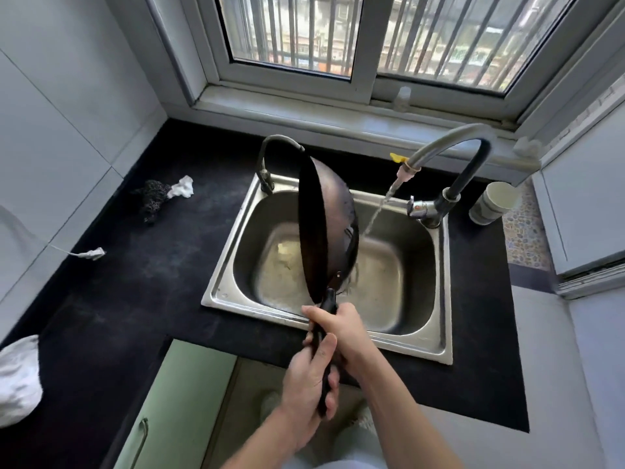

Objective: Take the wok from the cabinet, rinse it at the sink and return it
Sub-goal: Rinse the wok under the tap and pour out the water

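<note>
Hands: I log left hand (309,377) low, right hand (341,328) above it, both curled round the handle (326,300).
Risk: a wet handle could twist in that grip and the wok (333,211) knock the sink (230,252); its steep back may throw spray onto the bench (142,265).
Wok: dark, dull brown-grey back, stood on edge over the sink.
Beyond: water (373,218) from the tap (439,154) falls at its back.
</note>
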The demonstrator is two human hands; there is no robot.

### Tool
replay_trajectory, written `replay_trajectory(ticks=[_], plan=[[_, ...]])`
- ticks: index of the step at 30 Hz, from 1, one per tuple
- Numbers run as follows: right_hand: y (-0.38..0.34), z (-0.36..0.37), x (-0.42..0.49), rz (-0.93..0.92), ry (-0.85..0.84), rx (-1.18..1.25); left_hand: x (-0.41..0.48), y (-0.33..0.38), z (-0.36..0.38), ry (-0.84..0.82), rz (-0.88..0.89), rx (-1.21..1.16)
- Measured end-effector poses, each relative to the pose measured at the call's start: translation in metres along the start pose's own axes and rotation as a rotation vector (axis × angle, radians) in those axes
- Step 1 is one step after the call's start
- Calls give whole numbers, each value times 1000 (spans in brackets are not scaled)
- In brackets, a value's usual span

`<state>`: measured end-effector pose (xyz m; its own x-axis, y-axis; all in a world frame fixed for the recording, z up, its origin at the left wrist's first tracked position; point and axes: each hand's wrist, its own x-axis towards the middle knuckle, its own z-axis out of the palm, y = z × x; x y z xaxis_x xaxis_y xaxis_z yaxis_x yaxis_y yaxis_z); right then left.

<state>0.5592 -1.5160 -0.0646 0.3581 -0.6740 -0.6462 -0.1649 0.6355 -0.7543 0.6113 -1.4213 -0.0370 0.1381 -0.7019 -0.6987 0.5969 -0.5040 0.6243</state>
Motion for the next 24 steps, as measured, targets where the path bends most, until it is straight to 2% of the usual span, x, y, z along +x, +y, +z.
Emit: replay_trajectory(ticks=[4,6,12,15,18,24], plan=[[1,29,6,-1,48,27,3,12,-29,50,52,164],[5,39,8,3,38,55,3,15,-38,45,25,135],[13,47,16,-7,26,-20,3,25,-53,-175,-359,-480],[11,48,19,5,2,-34,7,25,-52,-239,-396,-606],[11,47,17,0,-10,-47,6,25,-51,-238,-366,-608],[4,38,7,22,-12,-26,4,26,-44,-146,-247,-352]])
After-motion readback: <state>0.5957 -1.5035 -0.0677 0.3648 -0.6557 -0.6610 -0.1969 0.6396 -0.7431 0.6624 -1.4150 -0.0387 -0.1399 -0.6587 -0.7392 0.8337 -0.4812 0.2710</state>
